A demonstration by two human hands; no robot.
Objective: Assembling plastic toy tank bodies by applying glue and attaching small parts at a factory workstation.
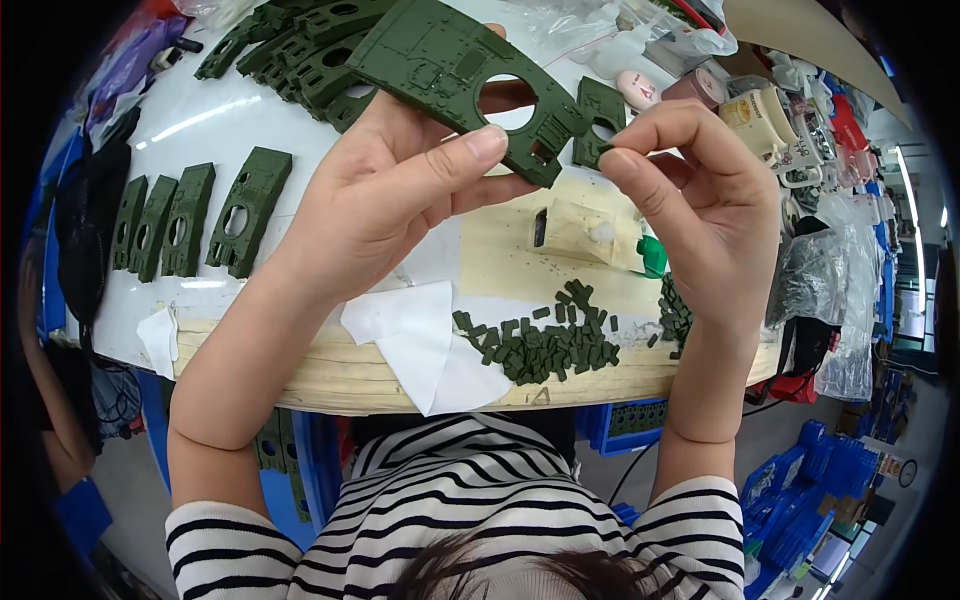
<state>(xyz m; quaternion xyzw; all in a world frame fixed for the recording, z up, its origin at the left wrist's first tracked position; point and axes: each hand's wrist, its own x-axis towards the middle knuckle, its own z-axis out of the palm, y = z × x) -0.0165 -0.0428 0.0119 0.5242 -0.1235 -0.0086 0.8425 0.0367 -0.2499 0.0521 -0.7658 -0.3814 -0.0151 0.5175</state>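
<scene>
My left hand (385, 185) grips a dark green plastic model tank hull top (440, 60), thumb along its near edge beside the round hole. Close to that part's right end, my right hand (715, 190) is closed in a pinch, with a tiny dark green piece (605, 149) between thumb and forefinger. Just behind the pinch lies another green hull part (594, 100). Below the hands is a heap of small dark green pieces (550, 345), and a second heap (675, 310) shows partly behind my right wrist. A small bottle with a green cap (652, 257) rests on yellowish paper.
Several green hull parts (250, 212) stand in a row at left; more are stacked (310, 55) at the back. White cloth (415, 335) hangs over the wooden table edge (330, 370). Mugs (757, 125) and plastic bags (815, 275) crowd the right. Blue crates (800, 480) stand below.
</scene>
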